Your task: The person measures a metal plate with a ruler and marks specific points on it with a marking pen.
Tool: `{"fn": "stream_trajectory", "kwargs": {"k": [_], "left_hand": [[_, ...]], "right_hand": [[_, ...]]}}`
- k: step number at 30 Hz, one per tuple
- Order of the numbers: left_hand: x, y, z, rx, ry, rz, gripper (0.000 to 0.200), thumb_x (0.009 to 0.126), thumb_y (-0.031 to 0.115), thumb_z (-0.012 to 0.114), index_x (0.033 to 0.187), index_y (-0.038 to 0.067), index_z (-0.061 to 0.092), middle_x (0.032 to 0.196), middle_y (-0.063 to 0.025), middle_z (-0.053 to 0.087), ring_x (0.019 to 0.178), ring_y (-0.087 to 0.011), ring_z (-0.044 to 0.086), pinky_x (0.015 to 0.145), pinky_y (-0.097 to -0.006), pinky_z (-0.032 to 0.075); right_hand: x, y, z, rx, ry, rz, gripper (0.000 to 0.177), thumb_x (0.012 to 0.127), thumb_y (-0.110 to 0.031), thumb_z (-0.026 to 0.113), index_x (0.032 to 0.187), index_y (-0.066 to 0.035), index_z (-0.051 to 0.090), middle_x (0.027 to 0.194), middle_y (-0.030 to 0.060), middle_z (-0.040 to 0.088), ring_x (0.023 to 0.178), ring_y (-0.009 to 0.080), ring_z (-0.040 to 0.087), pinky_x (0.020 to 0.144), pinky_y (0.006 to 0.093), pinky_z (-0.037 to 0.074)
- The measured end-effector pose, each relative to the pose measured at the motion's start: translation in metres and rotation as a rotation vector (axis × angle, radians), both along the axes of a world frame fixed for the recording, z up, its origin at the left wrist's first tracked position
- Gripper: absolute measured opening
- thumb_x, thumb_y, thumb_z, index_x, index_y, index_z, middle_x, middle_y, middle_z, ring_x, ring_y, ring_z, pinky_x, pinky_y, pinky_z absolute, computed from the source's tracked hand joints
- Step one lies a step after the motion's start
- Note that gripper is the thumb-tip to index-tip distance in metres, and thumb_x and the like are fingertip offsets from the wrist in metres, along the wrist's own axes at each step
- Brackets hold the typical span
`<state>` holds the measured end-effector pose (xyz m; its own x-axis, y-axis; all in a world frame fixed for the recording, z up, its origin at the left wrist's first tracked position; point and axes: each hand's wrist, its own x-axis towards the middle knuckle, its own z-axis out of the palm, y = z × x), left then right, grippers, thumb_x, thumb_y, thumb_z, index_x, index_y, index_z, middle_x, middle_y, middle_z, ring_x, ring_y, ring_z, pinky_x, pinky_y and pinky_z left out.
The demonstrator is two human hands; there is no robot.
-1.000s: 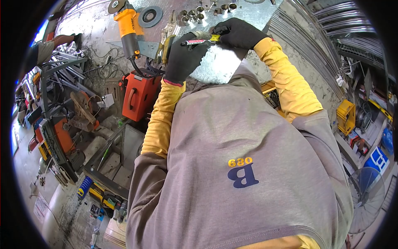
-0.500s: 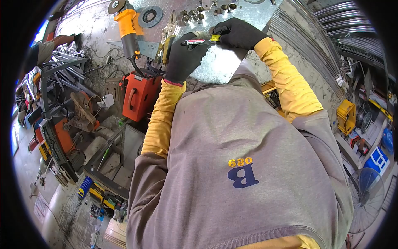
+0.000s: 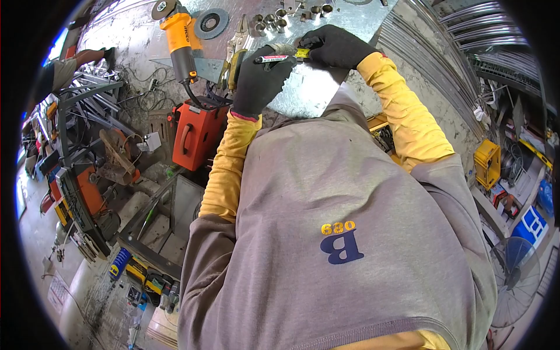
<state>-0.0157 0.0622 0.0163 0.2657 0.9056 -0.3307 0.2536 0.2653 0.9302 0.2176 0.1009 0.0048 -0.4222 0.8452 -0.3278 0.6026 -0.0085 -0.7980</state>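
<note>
Both of my hands wear black gloves and are close together over the metal tabletop [image 3: 303, 96]. A white marker with a red label [image 3: 272, 59] is in my left hand [image 3: 259, 81], whose fingers are bent round it. My right hand [image 3: 339, 48] has its fingers closed on the yellow tape measure [image 3: 303, 54]. A pale cylindrical piece [image 3: 282, 49] lies by the fingertips of my left hand, partly hidden. Just beyond are short metal rings [image 3: 281, 24] and locking pliers [image 3: 239, 41].
An orange angle grinder [image 3: 178, 41] and a flap disc [image 3: 211, 24] lie left on the tabletop. A red machine [image 3: 197, 133] stands below it. Long metal tubes [image 3: 429, 70] run along the right. Another person's leg [image 3: 87, 57] shows at far left.
</note>
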Motion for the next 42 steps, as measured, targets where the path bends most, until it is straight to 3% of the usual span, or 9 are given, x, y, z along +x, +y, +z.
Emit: {"fn": "stream_trajectory", "kwargs": {"k": [8, 11, 13, 15, 19, 21, 24, 35, 42], "left_hand": [[-0.003, -0.002, 0.001, -0.031, -0.011, 0.031, 0.017, 0.093, 0.018, 0.079, 0.093, 0.003, 0.071, 0.070, 0.0009, 0.066, 0.058, -0.0064, 0.058, 0.053, -0.0261, 0.047], [-0.018, -0.001, -0.024, 0.171, -0.126, 0.135, 0.009, 0.095, 0.012, 0.073, 0.094, 0.003, 0.072, 0.073, -0.0008, 0.067, 0.058, -0.0087, 0.058, 0.054, -0.0272, 0.047], [-0.029, 0.014, -0.021, 0.950, 0.291, -0.003, 0.011, 0.095, 0.003, 0.064, 0.099, 0.002, 0.074, 0.078, -0.0038, 0.071, 0.061, -0.0123, 0.062, 0.056, -0.0292, 0.049], [-0.035, 0.007, -0.007, 1.002, 0.334, -0.013, 0.019, 0.095, -0.001, 0.061, 0.106, 0.002, 0.075, 0.083, -0.0077, 0.074, 0.065, -0.0171, 0.067, 0.057, -0.0323, 0.051], [-0.029, 0.007, 0.011, 0.191, 0.046, 0.155, 0.022, 0.096, 0.011, 0.068, 0.112, -0.001, 0.074, 0.101, -0.0132, 0.076, 0.086, -0.0215, 0.075, 0.075, -0.0317, 0.058], [-0.035, 0.009, -0.026, 1.172, 0.761, -0.298, 0.019, 0.097, 0.011, 0.056, 0.097, 0.001, 0.072, 0.084, -0.0148, 0.075, 0.071, -0.0228, 0.074, 0.062, -0.0380, 0.055], [0.002, 0.000, -0.032, 0.048, 0.084, 0.136, 0.020, 0.094, 0.018, 0.063, 0.093, -0.001, 0.067, 0.071, -0.0180, 0.069, 0.065, -0.0312, 0.071, 0.062, -0.0451, 0.054], [-0.006, -0.006, -0.023, 0.557, 0.476, -0.099, 0.030, 0.087, 0.025, 0.076, 0.103, 0.001, 0.072, 0.097, -0.0227, 0.072, 0.095, -0.0431, 0.069, 0.081, -0.0499, 0.054], [-0.012, -0.013, 0.003, 0.095, 0.293, -0.060, 0.024, 0.090, 0.022, 0.075, 0.099, 0.000, 0.074, 0.074, -0.0114, 0.071, 0.061, -0.0201, 0.071, 0.057, -0.0356, 0.054]], "right_hand": [[0.000, 0.002, -0.012, -0.185, 0.103, -0.058, 0.038, 0.090, -0.010, 0.072, 0.128, -0.005, 0.076, 0.094, 0.0066, 0.079, 0.074, 0.0087, 0.067, 0.070, 0.0281, 0.057], [0.001, 0.001, -0.005, -0.211, 0.120, -0.050, 0.038, 0.090, -0.011, 0.072, 0.128, -0.004, 0.075, 0.095, 0.0069, 0.078, 0.074, 0.0083, 0.068, 0.070, 0.0277, 0.058], [0.000, -0.001, -0.007, -0.235, 0.158, -0.078, 0.039, 0.090, -0.011, 0.072, 0.128, -0.003, 0.075, 0.093, 0.0076, 0.078, 0.074, 0.0087, 0.068, 0.069, 0.0278, 0.057], [-0.001, -0.005, -0.006, -0.149, 0.137, -0.136, 0.033, 0.088, -0.010, 0.070, 0.120, -0.009, 0.079, 0.079, 0.0061, 0.076, 0.061, 0.0128, 0.063, 0.064, 0.0313, 0.054], [0.002, -0.005, -0.009, -0.291, 0.322, -0.249, 0.038, 0.087, -0.005, 0.069, 0.124, -0.001, 0.076, 0.082, 0.0083, 0.076, 0.064, 0.0131, 0.068, 0.061, 0.0299, 0.055], [0.003, -0.007, -0.004, -0.349, 0.402, -0.301, 0.035, 0.088, -0.003, 0.069, 0.122, 0.001, 0.075, 0.085, 0.0079, 0.076, 0.066, 0.0129, 0.069, 0.060, 0.0282, 0.056], [0.001, -0.008, -0.003, -0.364, 0.385, -0.336, 0.037, 0.090, -0.003, 0.068, 0.126, 0.002, 0.073, 0.090, 0.0079, 0.076, 0.068, 0.0129, 0.070, 0.064, 0.0272, 0.058], [0.014, -0.036, 0.008, -0.412, 0.536, -0.429, 0.031, 0.093, -0.001, 0.062, 0.123, 0.002, 0.073, 0.092, 0.0062, 0.076, 0.067, 0.0095, 0.067, 0.059, 0.0244, 0.055], [0.005, -0.040, 0.001, -0.411, 0.513, -0.440, 0.035, 0.093, -0.004, 0.063, 0.127, 0.002, 0.071, 0.093, 0.0060, 0.077, 0.068, 0.0099, 0.069, 0.061, 0.0250, 0.056]]}}
